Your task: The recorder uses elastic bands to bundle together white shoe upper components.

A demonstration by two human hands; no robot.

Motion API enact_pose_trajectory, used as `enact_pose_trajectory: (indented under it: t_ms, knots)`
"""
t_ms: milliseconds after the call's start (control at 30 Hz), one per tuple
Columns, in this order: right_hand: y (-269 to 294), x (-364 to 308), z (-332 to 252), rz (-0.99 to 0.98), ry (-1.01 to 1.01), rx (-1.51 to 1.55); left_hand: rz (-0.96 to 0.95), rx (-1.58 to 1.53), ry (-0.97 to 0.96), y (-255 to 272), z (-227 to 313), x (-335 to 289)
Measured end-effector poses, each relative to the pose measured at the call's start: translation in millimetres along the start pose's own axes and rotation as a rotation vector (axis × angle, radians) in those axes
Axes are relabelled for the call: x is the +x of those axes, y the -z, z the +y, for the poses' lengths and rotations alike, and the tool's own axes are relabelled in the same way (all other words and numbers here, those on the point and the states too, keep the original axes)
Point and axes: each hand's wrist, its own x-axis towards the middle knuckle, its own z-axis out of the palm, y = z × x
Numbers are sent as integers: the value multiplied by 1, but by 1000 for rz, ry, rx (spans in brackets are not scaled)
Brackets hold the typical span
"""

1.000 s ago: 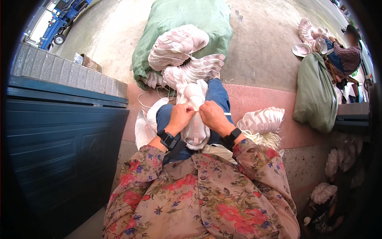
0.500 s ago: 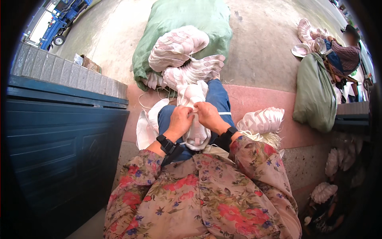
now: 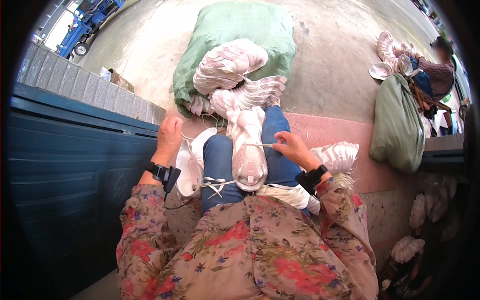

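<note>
A pale pink and white shoe upper point(image 3: 250, 159) lies lengthwise between my thighs, its toe toward my body. My right hand point(image 3: 294, 149) is just right of it, thumb and fingertips pinched on a white shoelace point(image 3: 262, 145) that runs taut from the upper's eyelets. My left hand point(image 3: 170, 134) is raised well to the left, apart from the upper, with its fingers curled closed; what they hold, if anything, is too small to make out. A white lace is tied in a bow point(image 3: 216, 186) over my left thigh, with a bundle of white laces point(image 3: 285, 194) by my lap.
Stacked shoe uppers point(image 3: 230, 65) rest against a big green sack point(image 3: 240, 22) ahead. More uppers lie left point(image 3: 189, 167) and right point(image 3: 336, 156) of my legs. A blue metal door point(image 3: 75, 185) stands close on the left. Another person point(image 3: 435, 75) sits far right behind a green sack point(image 3: 397, 125).
My hands, together over the upper half a second ago, have moved apart: the left far out to the left, the right to the right with the lace drawn out.
</note>
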Motion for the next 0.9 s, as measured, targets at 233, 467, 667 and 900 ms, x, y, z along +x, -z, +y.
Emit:
enact_pose_trajectory:
  t_ms: [233,467,667,900]
  knots:
    - [-60,14,-29,77,278,-273,-248,-393,-108,-69,103,-20]
    - [-73,24,-22,153,88,-65,-459,-411,-77,-97,99,0]
    - [-68,20,-23,184,89,-92,-341,-303,-435,-94,94,5]
    - [25,-33,-9,-89,-127,165,-19,443,-214,-4,-21,-3]
